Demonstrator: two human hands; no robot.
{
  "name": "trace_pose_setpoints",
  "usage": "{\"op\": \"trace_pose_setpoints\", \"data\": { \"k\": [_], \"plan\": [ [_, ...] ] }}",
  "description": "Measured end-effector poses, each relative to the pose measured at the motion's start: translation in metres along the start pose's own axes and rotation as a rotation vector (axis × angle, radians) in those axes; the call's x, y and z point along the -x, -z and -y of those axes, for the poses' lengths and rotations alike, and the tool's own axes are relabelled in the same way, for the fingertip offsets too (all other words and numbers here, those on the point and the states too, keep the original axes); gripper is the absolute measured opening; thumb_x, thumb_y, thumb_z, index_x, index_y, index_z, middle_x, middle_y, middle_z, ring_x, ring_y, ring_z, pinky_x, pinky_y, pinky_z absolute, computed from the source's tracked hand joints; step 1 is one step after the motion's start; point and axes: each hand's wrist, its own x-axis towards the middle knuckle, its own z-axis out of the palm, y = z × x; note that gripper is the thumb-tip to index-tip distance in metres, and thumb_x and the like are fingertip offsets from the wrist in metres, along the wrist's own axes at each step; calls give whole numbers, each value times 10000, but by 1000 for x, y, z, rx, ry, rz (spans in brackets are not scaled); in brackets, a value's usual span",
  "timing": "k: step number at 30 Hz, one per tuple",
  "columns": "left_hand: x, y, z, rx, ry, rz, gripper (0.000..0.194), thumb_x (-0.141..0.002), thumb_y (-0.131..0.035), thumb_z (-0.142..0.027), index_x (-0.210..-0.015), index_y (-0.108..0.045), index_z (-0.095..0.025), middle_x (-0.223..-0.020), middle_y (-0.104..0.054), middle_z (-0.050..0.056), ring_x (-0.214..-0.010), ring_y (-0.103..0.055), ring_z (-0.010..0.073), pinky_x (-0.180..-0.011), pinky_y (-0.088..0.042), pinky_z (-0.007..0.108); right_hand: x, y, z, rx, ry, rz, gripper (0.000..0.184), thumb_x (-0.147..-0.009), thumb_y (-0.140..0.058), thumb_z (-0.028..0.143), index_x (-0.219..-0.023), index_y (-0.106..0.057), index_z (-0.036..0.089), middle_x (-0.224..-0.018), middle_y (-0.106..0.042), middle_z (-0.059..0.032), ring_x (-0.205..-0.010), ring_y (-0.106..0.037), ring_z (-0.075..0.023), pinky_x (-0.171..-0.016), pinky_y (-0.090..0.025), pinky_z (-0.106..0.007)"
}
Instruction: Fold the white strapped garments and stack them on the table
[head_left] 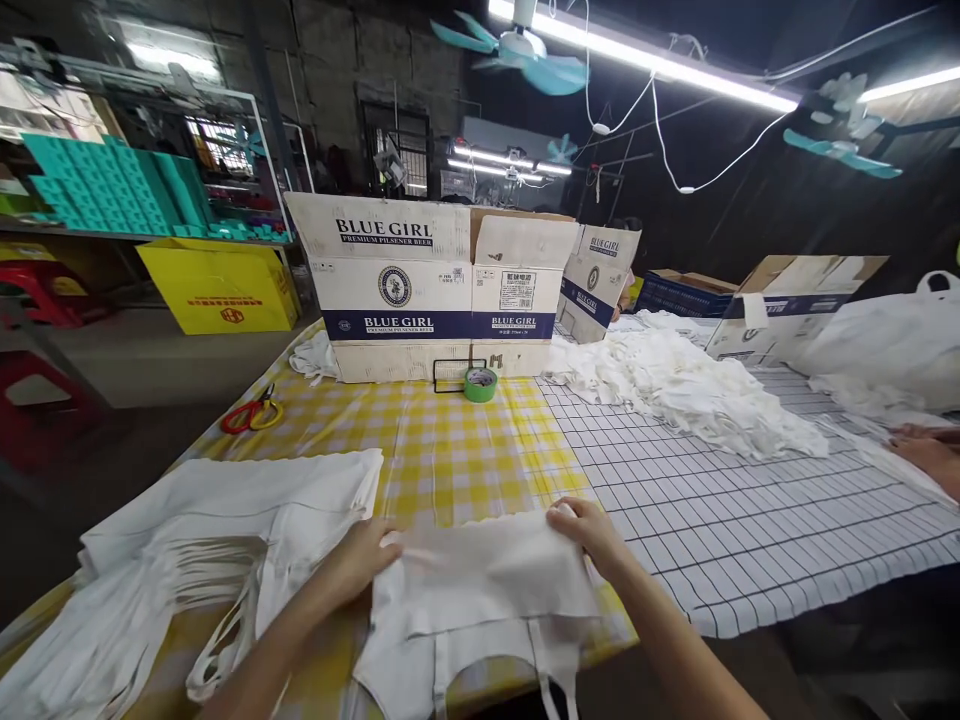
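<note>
Between my hands, a white fabric piece with narrow straps [495,575] is stretched near the table's front edge, its straps hanging toward me. My left hand [361,557] pinches its upper left corner. At the upper right corner, the fingers of my right hand [589,532] are closed on the same piece. Left of it lies a thick stack of similar white pieces [232,495], with many straps bunched toward the front. Slight blur softens the held piece.
Scissors with red and yellow handles [253,412] lie at the left edge. Green tape [480,385] sits before an open beer carton [397,290]. A heap of white fabric [682,385] covers part of the checked cloth. Another person's hand [934,455] is at far right.
</note>
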Motion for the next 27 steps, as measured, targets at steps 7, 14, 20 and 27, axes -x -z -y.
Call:
{"op": "trace_pose_setpoints", "data": {
  "k": [7,14,20,27],
  "plan": [
    [-23,-42,37,-296,5,-69,145,-776,-455,-276,-725,-545,-174,-806,-640,85,-795,-592,232,-700,-386,285,-25,3,-52,262,54,-192,155,-682,-556,332,-620,-571,190,-612,-557,-8,-619,-499,-175,-571,-352,-289],
    [-26,-47,41,-347,95,-106,181,-843,-389,-321,-863,-517,-195,-807,-656,67,-761,-621,213,-649,-393,256,-29,-4,-56,383,139,-241,174,-778,-493,356,-702,-552,210,-692,-577,-10,-670,-497,-186,-635,-342,-302],
    [-25,-57,45,-334,132,-152,186,-869,-356,-290,-962,-481,-188,-930,-647,83,-828,-616,218,-694,-408,281,-24,-13,-58,677,244,-288,218,-873,-377,358,-822,-533,215,-811,-617,-27,-713,-539,-187,-653,-347,-293],
    [-20,-65,50,-364,77,-174,135,-809,-468,-326,-851,-504,-203,-841,-630,40,-773,-595,206,-652,-394,276,-30,-21,-46,797,14,-309,400,-801,-417,593,-903,-523,220,-913,-626,-50,-767,-563,-212,-604,-340,-293]
  ]
}}
